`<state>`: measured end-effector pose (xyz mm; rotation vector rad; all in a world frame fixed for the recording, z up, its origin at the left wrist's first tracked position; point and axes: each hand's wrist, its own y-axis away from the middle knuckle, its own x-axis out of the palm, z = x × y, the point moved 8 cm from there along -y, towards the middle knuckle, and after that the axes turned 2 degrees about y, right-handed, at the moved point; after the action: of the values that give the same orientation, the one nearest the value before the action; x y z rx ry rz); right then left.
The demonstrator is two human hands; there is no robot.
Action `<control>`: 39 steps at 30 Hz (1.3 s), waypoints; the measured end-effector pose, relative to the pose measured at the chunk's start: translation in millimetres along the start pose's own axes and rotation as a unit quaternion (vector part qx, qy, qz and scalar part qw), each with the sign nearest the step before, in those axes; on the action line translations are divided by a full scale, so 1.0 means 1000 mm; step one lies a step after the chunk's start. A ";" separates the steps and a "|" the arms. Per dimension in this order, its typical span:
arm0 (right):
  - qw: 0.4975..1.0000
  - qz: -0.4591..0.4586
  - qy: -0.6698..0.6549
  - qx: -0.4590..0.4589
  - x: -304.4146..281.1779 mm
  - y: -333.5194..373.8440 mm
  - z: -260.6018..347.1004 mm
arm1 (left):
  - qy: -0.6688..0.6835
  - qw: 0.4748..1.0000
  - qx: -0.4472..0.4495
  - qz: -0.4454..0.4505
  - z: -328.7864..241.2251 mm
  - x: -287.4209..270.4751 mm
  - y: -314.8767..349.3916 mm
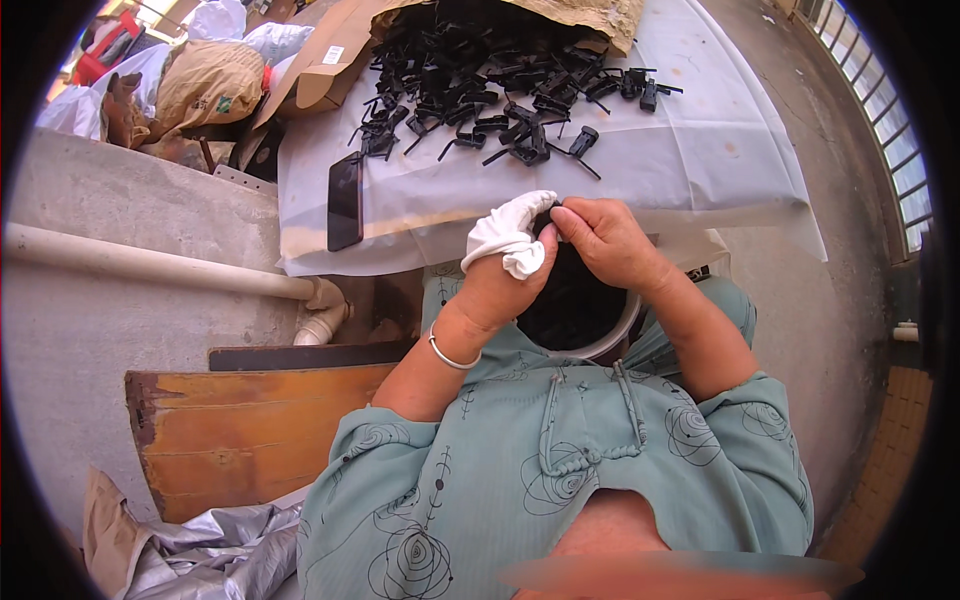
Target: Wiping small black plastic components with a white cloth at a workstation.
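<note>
Over the near edge of the table, my left hand (pixel 512 252) and my right hand (pixel 608 240) meet, fingers closed on a small black plastic part (pixel 546 214). Most of that part is hidden by the fingers, so its exact kind does not show. A white cloth glove covers part of my left hand and leaves the thumb bare; the right is ungloved. Below both hands, between my knees, stands a pale-rimmed bucket (pixel 628 322) with a dark inside. Farther off, a heap of black plastic clip-like parts (pixel 450 95) with thin tails spreads over the table.
White plastic sheeting (pixel 690 150) covers the table. On it lie a dark phone (pixel 345 205) and an open brown paper sack (pixel 612 20) behind the heap. To the left are a cardboard box (pixel 325 62), stuffed bags (pixel 208 82), a pipe (pixel 160 262) and a wooden board (pixel 250 425).
</note>
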<state>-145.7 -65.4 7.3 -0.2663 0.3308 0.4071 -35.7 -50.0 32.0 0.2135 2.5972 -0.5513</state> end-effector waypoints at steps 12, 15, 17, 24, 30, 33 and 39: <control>0.984 -0.056 -0.166 -0.008 0.005 -0.005 -0.014 | 0.071 0.997 -0.011 -0.040 0.025 0.001 0.000; 0.998 0.005 0.057 0.017 -0.003 -0.006 -0.005 | 0.173 0.979 -0.112 -0.009 0.026 -0.007 -0.001; 0.998 0.033 0.059 0.000 0.000 -0.003 -0.014 | 0.313 0.929 -0.195 0.002 0.036 -0.003 0.004; 0.983 -0.073 -0.017 -0.165 -0.016 -0.001 0.020 | 0.267 0.931 -0.226 0.105 0.032 0.012 0.012; 0.997 -0.025 -0.058 -0.054 -0.012 -0.001 0.010 | 0.390 0.886 -0.215 0.129 0.018 0.022 0.016; 0.997 -0.007 -0.044 -0.065 -0.013 -0.001 0.011 | 0.411 0.880 -0.209 0.110 0.023 0.020 0.014; 0.998 0.060 -0.028 -0.021 -0.003 -0.002 0.008 | 0.336 0.914 -0.195 0.115 0.026 0.019 0.013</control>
<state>-145.3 -66.0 15.7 -0.2762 0.2840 0.5393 -38.9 -48.1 -2.6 0.6580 3.1962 0.1780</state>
